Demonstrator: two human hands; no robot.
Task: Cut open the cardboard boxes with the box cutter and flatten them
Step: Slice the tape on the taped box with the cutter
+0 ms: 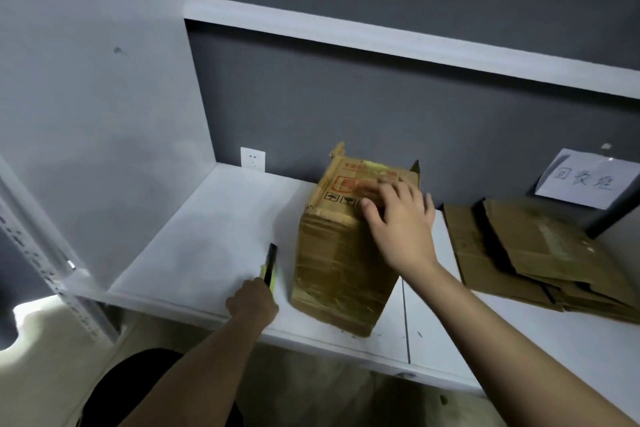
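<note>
On the white shelf surface, set against a dark grey back wall, the work area holds one unopened box and a pile of finished ones. The stack of flattened cardboard lies at the right end of the shelf, below a paper sign fixed to the wall.

The cardboard box stands near the middle of the shelf, still closed up and wrapped in glossy tape bands across its near face. Its top rear corners appear torn. It is judged light and probably empty; the taped faces are likely slippery, while the bare printed top should offer better friction. The corrugated walls should be stiff along the edges and yield in the panel centres. Steady it from the top panel or along a vertical edge, clear of the cutting line.

The right hand rests on the top panel, fingers spread and straight, pressing down without curling round anything.

The left hand is just left of the box, fingers closed round the handle of the box cutter, which points away along the shelf. Whether the blade is extended cannot be determined.

A wall socket sits at the rear left corner.
</note>
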